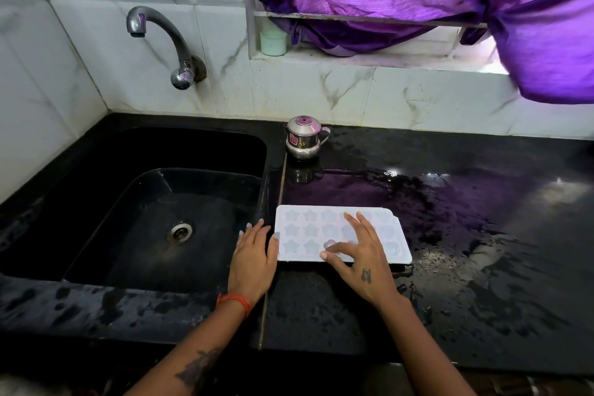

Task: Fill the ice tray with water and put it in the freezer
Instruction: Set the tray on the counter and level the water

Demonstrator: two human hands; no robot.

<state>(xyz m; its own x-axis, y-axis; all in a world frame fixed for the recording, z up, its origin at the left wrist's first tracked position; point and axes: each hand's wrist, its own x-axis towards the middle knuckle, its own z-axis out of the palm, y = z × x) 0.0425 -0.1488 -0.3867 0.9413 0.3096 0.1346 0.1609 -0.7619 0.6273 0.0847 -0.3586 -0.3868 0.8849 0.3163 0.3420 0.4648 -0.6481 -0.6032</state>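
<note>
White ice tray (321, 225) flat on wet black desk (466, 267), just right of the sink (160, 235). Tray has star-shaped cells, round ones at right end; can't tell if any water is in them. Right hand (360, 254) over the tray's near half, fingers (334, 247) spread wide and relaxed, gripping nothing; it hides several cells. Left hand (254, 254) flat at sink edge, fingers straight, thumb tip touching tray's left edge. Sink basin dark, drain (180, 231) visible, contents hard to read. Tap (160, 38) on wall. Small steel lidded pot (303, 137) behind tray, contents hidden. Pale cup (273, 42) on window ledge, partly behind frame.
</note>
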